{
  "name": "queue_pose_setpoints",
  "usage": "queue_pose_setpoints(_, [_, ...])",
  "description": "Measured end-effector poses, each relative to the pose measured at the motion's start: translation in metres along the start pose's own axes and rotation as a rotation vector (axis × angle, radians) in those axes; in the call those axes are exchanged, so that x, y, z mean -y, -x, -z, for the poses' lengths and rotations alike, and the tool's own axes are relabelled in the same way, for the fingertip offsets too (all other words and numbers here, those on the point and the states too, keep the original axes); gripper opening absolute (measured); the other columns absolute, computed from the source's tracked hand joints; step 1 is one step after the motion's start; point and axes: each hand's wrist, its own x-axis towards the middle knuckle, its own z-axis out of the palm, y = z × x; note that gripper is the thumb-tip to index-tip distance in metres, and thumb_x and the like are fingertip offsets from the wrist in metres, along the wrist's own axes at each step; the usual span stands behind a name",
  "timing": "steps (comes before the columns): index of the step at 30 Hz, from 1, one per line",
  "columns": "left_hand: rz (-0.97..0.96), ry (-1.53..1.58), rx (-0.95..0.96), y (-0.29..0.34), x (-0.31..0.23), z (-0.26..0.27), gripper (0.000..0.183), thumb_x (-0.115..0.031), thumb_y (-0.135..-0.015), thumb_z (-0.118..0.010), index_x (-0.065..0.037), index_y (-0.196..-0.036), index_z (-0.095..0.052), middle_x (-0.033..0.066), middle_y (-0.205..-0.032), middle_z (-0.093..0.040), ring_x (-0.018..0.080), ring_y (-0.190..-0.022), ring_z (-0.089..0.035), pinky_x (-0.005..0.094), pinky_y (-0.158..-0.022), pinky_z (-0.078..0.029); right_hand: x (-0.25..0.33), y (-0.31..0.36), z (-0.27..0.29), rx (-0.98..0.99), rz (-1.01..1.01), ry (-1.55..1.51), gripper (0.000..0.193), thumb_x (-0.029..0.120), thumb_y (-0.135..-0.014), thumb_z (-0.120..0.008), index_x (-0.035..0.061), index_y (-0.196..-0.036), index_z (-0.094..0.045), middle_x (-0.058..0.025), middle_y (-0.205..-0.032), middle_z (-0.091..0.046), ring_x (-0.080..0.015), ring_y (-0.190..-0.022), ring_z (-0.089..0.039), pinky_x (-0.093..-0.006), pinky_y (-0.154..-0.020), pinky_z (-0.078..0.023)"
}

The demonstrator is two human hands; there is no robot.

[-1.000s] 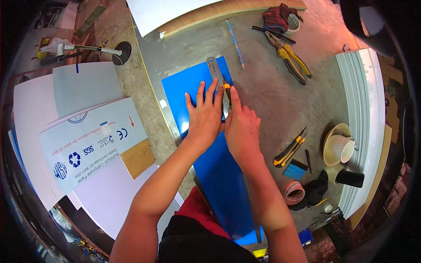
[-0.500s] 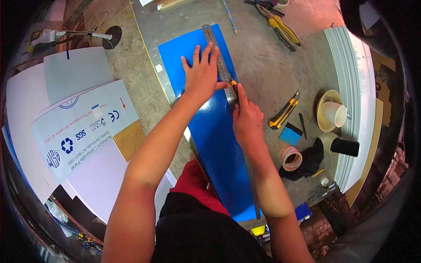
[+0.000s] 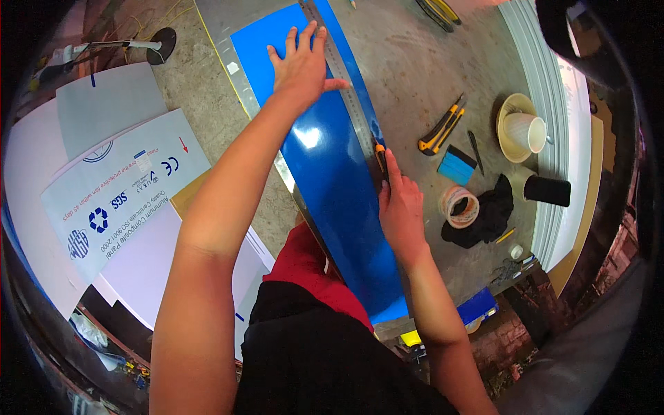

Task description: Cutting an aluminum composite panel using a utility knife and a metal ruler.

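A long glossy blue panel (image 3: pixel 339 187) lies on the grey table, with a steel ruler (image 3: pixel 355 111) along its right side. Fingers spread, my left hand (image 3: pixel 301 69) presses on the panel's far part, with its fingertips and thumb at the ruler. My right hand (image 3: pixel 402 207) is closed around a utility knife (image 3: pixel 380 158) with an orange and black handle. The knife's tip meets the panel beside the ruler's right edge, nearer to me than my left hand. My right hand and forearm hide the near end of the ruler.
Right of the panel lie orange-black cutters (image 3: pixel 441 126), a blue squeegee (image 3: pixel 456 164), a tape roll (image 3: pixel 459 207) and a black cloth (image 3: pixel 494 218). Beyond them stand a cup (image 3: pixel 524 131) and a black phone (image 3: pixel 547 191). Pliers (image 3: pixel 437 14) lie at the far edge. White panels (image 3: pixel 131 176) lean left.
My right hand has drawn the knife toward me along the ruler. My left hand stays pressed at the ruler. The view has shifted, so the table's things sit higher in the picture.
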Motion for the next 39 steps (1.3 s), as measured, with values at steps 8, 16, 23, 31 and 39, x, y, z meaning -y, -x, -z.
queue_pose_setpoints(8, [-0.037, 0.006, -0.051, 0.006, 0.007, -0.01, 0.119, -0.067, -0.071, -0.084, -0.013, -0.164, -0.033, 0.0118, -0.172, -0.026, 0.041, -0.157, -0.025, 0.0782, -0.117, -0.023, -0.005, 0.012, -0.012, -0.033, -0.026, 0.051, 0.071, 0.01, -0.099, -0.063, 0.0163, -0.165, -0.036, -0.0172, -0.098, -0.063, -0.0364, -0.094, -0.062, -0.0521, -0.084, -0.048])
queue_pose_setpoints(16, [-0.091, 0.091, -0.247, 0.1, -0.039, -0.031, 0.102, -0.047, -0.08, -0.086, -0.006, -0.16, -0.038, 0.0172, -0.169, -0.032, 0.0396, -0.158, -0.026, 0.0697, -0.123, -0.014, -0.009, 0.011, -0.017, -0.086, -0.025, 0.089, 0.067, 0.011, -0.101, -0.06, 0.0173, -0.163, -0.038, -0.0186, -0.097, -0.066, -0.0379, -0.093, -0.064, -0.0517, -0.085, -0.049])
queue_pose_setpoints(23, [-0.077, 0.159, 0.099, 0.207, -0.116, -0.031, 0.112, -0.037, -0.069, -0.093, -0.003, -0.16, -0.037, 0.0109, -0.169, -0.03, 0.0362, -0.158, -0.024, 0.072, -0.122, -0.014, -0.01, 0.011, -0.02, -0.056, -0.034, 0.056, 0.069, 0.015, -0.096, -0.063, 0.0185, -0.162, -0.041, -0.0184, -0.103, -0.067, -0.0374, -0.1, -0.065, -0.0569, -0.088, -0.048])
queue_pose_setpoints(31, [-0.046, 0.028, 0.165, 0.208, -0.124, -0.036, 0.123, -0.042, -0.064, -0.097, 0.0, -0.161, -0.033, 0.0092, -0.17, -0.028, 0.0344, -0.16, -0.021, 0.073, -0.123, -0.014, -0.017, 0.013, -0.021, -0.115, 0.007, 0.02, 0.061, 0.011, -0.097, -0.06, 0.0148, -0.156, -0.048, -0.0233, -0.094, -0.07, -0.0422, -0.091, -0.068, -0.0554, -0.082, -0.052])
queue_pose_setpoints(39, [0.0, 0.067, 0.172, 0.208, -0.131, -0.035, 0.129, -0.05, -0.063, -0.097, 0.002, -0.161, -0.031, 0.0101, -0.17, -0.029, 0.0348, -0.16, -0.022, 0.0738, -0.123, -0.011, -0.043, 0.081, -0.02, -0.036, -0.046, 0.028, 0.059, 0.012, -0.101, -0.059, 0.0155, -0.158, -0.045, -0.0246, -0.098, -0.07, -0.0433, -0.092, -0.068, -0.0556, -0.083, -0.053])
